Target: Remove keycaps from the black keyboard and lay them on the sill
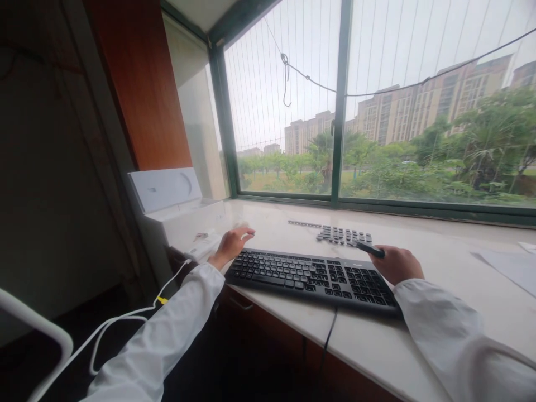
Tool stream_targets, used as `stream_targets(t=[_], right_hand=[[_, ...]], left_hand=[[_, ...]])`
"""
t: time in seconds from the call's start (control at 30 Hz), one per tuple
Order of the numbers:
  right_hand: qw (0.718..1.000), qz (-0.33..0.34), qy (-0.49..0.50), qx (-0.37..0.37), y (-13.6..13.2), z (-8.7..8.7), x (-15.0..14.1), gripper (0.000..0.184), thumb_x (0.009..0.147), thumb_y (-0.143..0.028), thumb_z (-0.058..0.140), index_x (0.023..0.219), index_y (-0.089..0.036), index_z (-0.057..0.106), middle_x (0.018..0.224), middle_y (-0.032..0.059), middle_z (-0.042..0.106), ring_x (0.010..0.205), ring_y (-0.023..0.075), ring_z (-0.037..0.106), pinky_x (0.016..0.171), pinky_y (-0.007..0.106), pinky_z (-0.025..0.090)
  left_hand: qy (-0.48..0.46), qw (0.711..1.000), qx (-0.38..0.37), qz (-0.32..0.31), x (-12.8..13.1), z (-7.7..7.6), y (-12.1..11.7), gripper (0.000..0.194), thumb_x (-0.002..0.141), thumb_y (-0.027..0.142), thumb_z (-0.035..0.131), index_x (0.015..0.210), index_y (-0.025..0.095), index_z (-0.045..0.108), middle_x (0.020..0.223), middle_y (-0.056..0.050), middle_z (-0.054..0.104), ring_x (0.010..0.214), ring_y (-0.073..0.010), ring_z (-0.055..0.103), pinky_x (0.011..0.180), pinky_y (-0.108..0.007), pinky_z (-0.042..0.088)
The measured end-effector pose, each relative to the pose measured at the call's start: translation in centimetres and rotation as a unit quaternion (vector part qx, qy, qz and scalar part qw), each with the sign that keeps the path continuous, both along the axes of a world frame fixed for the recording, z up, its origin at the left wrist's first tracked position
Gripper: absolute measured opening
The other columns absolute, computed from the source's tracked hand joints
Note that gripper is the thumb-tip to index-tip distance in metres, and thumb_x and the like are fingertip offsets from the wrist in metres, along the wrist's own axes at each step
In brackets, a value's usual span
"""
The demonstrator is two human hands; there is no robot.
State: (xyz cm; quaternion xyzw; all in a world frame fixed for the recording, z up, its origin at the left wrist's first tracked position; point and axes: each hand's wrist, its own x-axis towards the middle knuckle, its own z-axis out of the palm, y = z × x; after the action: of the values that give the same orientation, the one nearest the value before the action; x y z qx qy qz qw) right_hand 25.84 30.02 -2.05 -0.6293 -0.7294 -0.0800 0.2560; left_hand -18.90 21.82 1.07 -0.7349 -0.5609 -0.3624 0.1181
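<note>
A black keyboard lies along the front edge of the white counter. Keycaps cover its left part, while the right part shows bare key sockets. By its upper left corner is my left hand, fingers stretched forward and apart from the thumb, with nothing visible in them. My right hand, above the keyboard's right end, is closed around a small black brush; its greyish tip looks like bristles and points left. Behind the keyboard, loose keycaps lie in rows, with a thin line of keys to their left.
An open white box stands at the back left. White cables with a yellow tag hang off the left side. The keyboard's black cord drops over the front edge. Paper sheets lie at the right; a window stands behind.
</note>
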Motion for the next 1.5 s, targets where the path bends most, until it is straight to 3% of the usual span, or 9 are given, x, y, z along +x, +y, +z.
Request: stream_targets(t=[0.17,0.33,0.53,0.67,0.9,1.1,1.3,1.5], right_hand=[[1.000,-0.006,0.005,0.014,-0.2,-0.2,-0.3,0.024,0.082,-0.036,0.047,0.071,-0.025,0.066,0.075,0.0088,0.066,0.063,0.0212,0.057,0.056,0.029,0.028],[1.000,-0.008,0.019,0.022,-0.2,-0.5,-0.5,0.024,0.081,-0.035,0.048,0.071,-0.024,0.067,0.078,0.0112,0.067,0.063,0.0222,0.056,0.056,0.031,0.028],[1.000,0.004,0.001,-0.002,0.3,-0.7,0.1,0.025,0.081,-0.037,0.046,0.070,-0.025,0.065,0.077,0.0087,0.066,0.065,0.0228,0.057,0.056,0.029,0.029],[1.000,0.015,-0.004,-0.026,0.1,-0.3,0.0,0.026,0.082,-0.035,0.044,0.071,-0.024,0.065,0.079,0.0088,0.067,0.068,0.0238,0.058,0.057,0.029,0.029],[1.000,0.002,-0.005,-0.015,0.2,-0.3,0.0,0.028,0.082,-0.035,0.044,0.071,-0.023,0.067,0.076,0.0078,0.068,0.067,0.0219,0.059,0.056,0.028,0.029],[0.999,-0.006,-0.021,-0.025,0.2,-0.2,0.0,0.028,0.082,-0.034,0.042,0.070,-0.024,0.066,0.073,0.0074,0.068,0.065,0.0218,0.060,0.055,0.028,0.029],[1.000,-0.003,-0.018,-0.025,0.2,-0.3,-0.4,0.025,0.080,-0.035,0.045,0.076,-0.026,0.068,0.075,0.0054,0.069,0.068,0.0217,0.061,0.056,0.027,0.031],[1.000,-0.006,-0.013,-0.020,0.2,-0.5,-0.4,0.024,0.079,-0.034,0.047,0.079,-0.027,0.070,0.074,0.0056,0.069,0.067,0.0219,0.062,0.056,0.027,0.032]], left_hand=[[0.093,0.995,0.035,0.021,1.4,1.5,0.1,0.024,0.087,0.035,0.052,0.106,0.025,0.063,0.102,0.000,0.068,0.095,-0.0164,0.062,0.083,-0.027,0.047],[0.131,0.990,0.040,0.027,2.1,1.5,1.1,0.016,0.084,0.033,0.054,0.092,0.023,0.064,0.096,0.002,0.069,0.087,-0.0145,0.063,0.079,-0.024,0.046],[0.132,0.990,0.035,0.041,2.2,1.2,3.4,0.015,0.083,0.032,0.054,0.092,0.024,0.064,0.097,0.002,0.069,0.087,-0.0149,0.063,0.077,-0.024,0.045],[0.132,0.988,-0.022,0.077,1.9,1.4,7.1,0.018,0.083,0.035,0.054,0.094,0.026,0.064,0.096,0.002,0.069,0.086,-0.0177,0.063,0.077,-0.027,0.046],[0.165,0.965,-0.178,0.101,2.7,1.1,15.7,0.022,0.083,0.035,0.053,0.098,0.025,0.066,0.100,-0.003,0.068,0.092,-0.0213,0.060,0.085,-0.032,0.043],[0.175,0.954,-0.219,0.108,4.0,0.0,22.0,0.020,0.080,0.029,0.054,0.094,0.025,0.068,0.100,-0.004,0.068,0.092,-0.0205,0.060,0.086,-0.031,0.043],[0.178,0.951,-0.232,0.099,4.9,-0.8,26.0,0.018,0.079,0.025,0.055,0.090,0.026,0.069,0.097,-0.003,0.069,0.089,-0.0196,0.061,0.084,-0.031,0.043],[0.183,0.952,-0.228,0.091,5.7,-0.9,27.9,0.017,0.079,0.023,0.055,0.089,0.025,0.068,0.097,-0.004,0.069,0.089,-0.0189,0.060,0.082,-0.030,0.042]])
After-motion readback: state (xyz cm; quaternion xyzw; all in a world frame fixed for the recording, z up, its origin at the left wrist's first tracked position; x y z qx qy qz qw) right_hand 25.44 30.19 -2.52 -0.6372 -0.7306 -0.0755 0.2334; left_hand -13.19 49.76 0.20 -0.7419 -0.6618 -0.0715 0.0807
